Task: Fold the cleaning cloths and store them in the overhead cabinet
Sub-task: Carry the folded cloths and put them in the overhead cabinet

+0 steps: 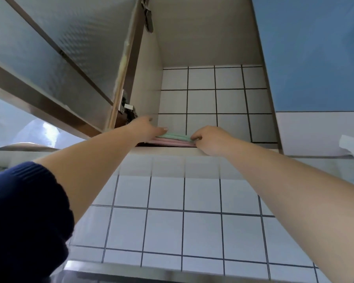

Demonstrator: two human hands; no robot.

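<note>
Both hands steady the folded mint-green and pink cleaning cloths [175, 139] (stacked flat) at the open overhead cabinet's [204, 48] edge: left hand [146, 127] flat and relaxed on top, right hand [209, 139] pinching their end.

Cabinet floor hidden behind its front lip; stacked cloths [173, 139] show front edges only; right hand [212, 140] fingers curl out of sight

This looks like a home kitchen. White square wall tiles [202, 227] with dark grout fill the lower middle of the frame and also line the back of an open overhead cabinet [211, 48] at the upper centre. Its frosted-glass door [55, 48] swings up at the upper left on a metal hinge [129, 111]. A blue cabinet front [315, 54] fills the upper right.
</note>
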